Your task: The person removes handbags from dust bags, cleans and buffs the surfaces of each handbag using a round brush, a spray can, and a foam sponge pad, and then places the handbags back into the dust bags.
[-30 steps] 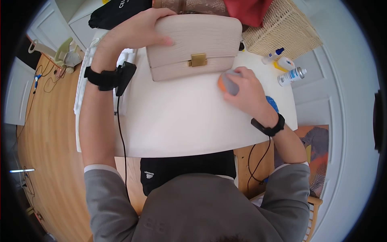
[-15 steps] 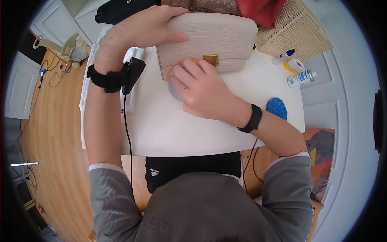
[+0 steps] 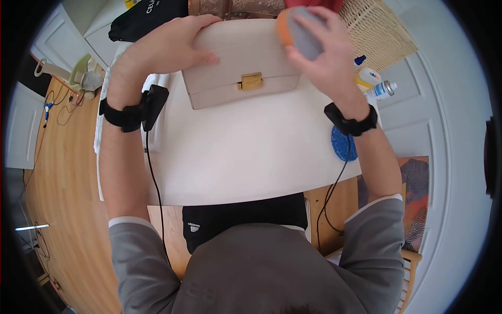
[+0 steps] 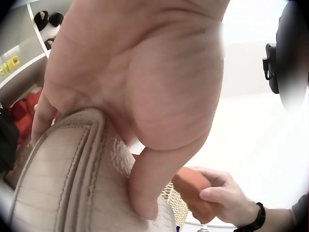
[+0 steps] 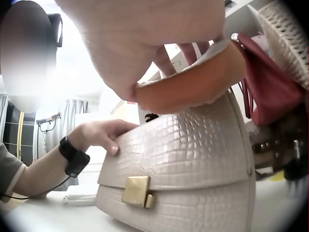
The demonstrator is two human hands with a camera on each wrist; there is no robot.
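A beige crocodile-textured handbag (image 3: 246, 55) with a gold clasp (image 3: 251, 81) stands on the white table (image 3: 251, 152). My left hand (image 3: 175, 47) grips its upper left corner, the thumb on the front flap and the fingers over the back. With my right hand (image 3: 330, 60) I hold a sponge (image 3: 305, 35), grey on one side and orange on the other. Its orange side (image 5: 193, 87) faces the bag's top right part and overlaps the flap there in the right wrist view. Small glossy spots dot the flap below the sponge.
Behind the bag are a wicker basket (image 3: 376, 34), a red bag (image 5: 273, 89) and a black pouch (image 3: 146, 23). A spray can (image 3: 381, 91) and a white bottle (image 3: 370, 77) stand at the right. A round blue pad (image 3: 343, 144) lies near the right edge.
My right hand has swept the sponge from the bag's lower right to its lower left, then up to the upper right corner. My left hand keeps its grip on the bag.
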